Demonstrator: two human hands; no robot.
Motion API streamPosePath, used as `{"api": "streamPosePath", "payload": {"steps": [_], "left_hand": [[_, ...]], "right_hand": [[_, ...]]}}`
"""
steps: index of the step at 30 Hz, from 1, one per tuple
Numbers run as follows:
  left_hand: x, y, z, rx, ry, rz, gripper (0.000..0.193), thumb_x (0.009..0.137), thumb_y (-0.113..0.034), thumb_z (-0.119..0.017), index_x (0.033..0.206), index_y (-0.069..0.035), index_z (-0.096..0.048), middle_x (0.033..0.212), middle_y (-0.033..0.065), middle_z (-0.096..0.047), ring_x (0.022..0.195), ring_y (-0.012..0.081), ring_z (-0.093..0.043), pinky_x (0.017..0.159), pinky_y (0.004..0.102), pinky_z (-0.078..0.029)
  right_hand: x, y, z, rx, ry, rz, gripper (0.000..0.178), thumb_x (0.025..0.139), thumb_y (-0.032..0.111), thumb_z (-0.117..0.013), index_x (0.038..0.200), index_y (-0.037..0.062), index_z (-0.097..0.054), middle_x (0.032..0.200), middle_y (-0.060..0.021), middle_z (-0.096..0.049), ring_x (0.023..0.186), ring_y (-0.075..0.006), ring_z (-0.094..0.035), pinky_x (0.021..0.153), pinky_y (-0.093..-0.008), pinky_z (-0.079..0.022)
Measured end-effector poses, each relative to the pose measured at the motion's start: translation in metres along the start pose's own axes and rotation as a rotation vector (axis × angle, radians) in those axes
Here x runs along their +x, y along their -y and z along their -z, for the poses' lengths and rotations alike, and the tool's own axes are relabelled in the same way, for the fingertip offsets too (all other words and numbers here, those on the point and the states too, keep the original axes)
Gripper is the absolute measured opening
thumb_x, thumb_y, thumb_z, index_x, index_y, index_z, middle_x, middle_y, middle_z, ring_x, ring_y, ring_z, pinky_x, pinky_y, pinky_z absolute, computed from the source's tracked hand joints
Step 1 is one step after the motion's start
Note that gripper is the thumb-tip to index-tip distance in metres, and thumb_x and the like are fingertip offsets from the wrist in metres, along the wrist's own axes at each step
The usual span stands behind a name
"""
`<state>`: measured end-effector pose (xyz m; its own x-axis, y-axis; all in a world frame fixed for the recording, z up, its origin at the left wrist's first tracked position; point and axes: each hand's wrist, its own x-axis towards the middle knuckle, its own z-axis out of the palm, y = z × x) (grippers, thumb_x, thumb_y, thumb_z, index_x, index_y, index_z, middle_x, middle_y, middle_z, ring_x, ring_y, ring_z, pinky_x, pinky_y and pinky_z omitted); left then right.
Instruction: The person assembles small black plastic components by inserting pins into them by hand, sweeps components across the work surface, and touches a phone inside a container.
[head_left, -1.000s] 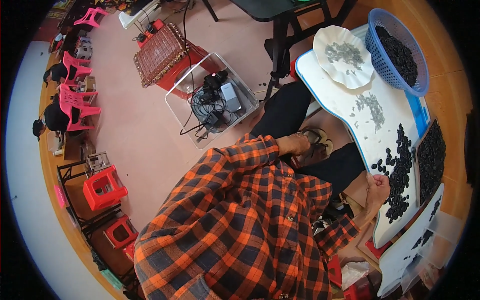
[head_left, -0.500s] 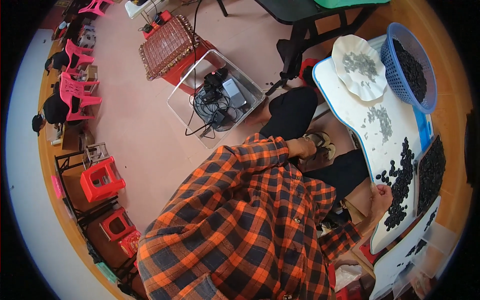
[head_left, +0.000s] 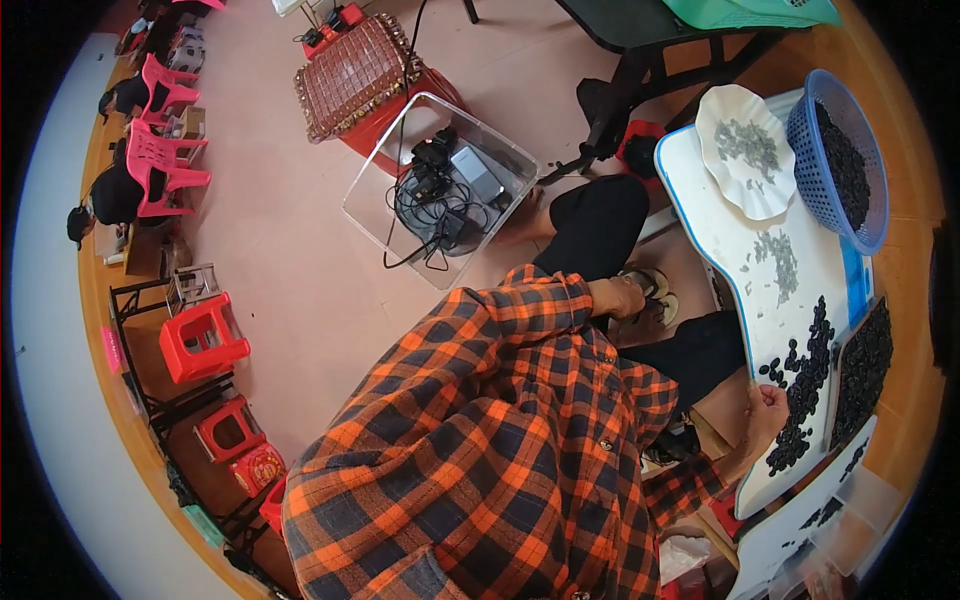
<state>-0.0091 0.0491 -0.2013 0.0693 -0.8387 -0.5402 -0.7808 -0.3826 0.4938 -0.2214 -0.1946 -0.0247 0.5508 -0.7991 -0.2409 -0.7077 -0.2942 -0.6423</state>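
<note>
Right hand [head_left: 768, 408]: at the left edge of the white board [head_left: 690, 180], fingers narrow, tips drawn close; cannot tell whether they grip a piece
Black pieces [head_left: 805, 385]: loose on the white board's lower part, just beside the right hand
Left hand [head_left: 620, 296]: left of the white board, apart from it; cannot tell how the fingers stand
Blue basket [head_left: 812, 165]: at the white board's upper right corner, holding more black pieces
Scalloped plate [head_left: 770, 195]: on the white board's upper end, carrying pale translucent bits
Dark tray [head_left: 837, 395]: just right of the white board, covered with black pieces
Clear box [head_left: 480, 128]: well left of the white board, with black cables [head_left: 440, 190] and a grey device [head_left: 478, 175] inside
</note>
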Motion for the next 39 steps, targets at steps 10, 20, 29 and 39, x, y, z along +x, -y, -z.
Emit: {"api": "streamPosePath", "payload": {"steps": [10,20,29,39], "left_hand": [[-0.001,-0.003,0.01,-0.057,0.054,0.004,0.031,0.08,-0.009,-0.06,0.109,0.002,-0.064,0.116,0.0215,-0.06,0.106,0.0394,-0.058,0.084,0.0489,-0.049],[-0.003,-0.004,0.015,-0.019,0.073,-0.009,0.029,0.079,-0.01,-0.063,0.107,0.0,-0.066,0.114,0.0227,-0.06,0.104,0.0349,-0.06,0.082,0.0467,-0.05],[0.003,0.001,0.002,0.009,0.092,-0.003,0.032,0.078,-0.014,-0.066,0.106,0.0,-0.065,0.11,0.023,-0.061,0.101,0.0361,-0.061,0.078,0.0452,-0.051],[0.092,-0.042,-0.117,0.663,-0.729,-0.106,0.03,0.084,-0.018,-0.055,0.112,-0.006,-0.057,0.103,0.0051,-0.062,0.098,0.0217,-0.059,0.086,0.0347,-0.049]], "right_hand": [[0.0,-0.006,0.004,-0.013,0.008,0.019,0.021,0.077,0.016,-0.074,0.08,0.0021,-0.059,0.061,0.0008,-0.053,0.048,-0.0059,-0.045,0.044,-0.0196,-0.035],[-0.008,0.0,0.001,0.001,-0.02,0.02,0.022,0.076,0.015,-0.075,0.081,0.0008,-0.058,0.063,0.0009,-0.052,0.052,-0.0062,-0.045,0.047,-0.021,-0.038],[-0.002,0.0,0.001,-0.052,-0.023,0.012,0.023,0.074,0.015,-0.075,0.082,0.0001,-0.059,0.062,-0.0003,-0.052,0.051,-0.0071,-0.046,0.046,-0.0217,-0.038],[-0.009,0.014,0.001,0.019,0.016,-0.021,0.022,0.074,0.012,-0.075,0.079,0.0013,-0.056,0.061,-0.0011,-0.053,0.048,-0.0065,-0.046,0.043,-0.0196,-0.037]]}}
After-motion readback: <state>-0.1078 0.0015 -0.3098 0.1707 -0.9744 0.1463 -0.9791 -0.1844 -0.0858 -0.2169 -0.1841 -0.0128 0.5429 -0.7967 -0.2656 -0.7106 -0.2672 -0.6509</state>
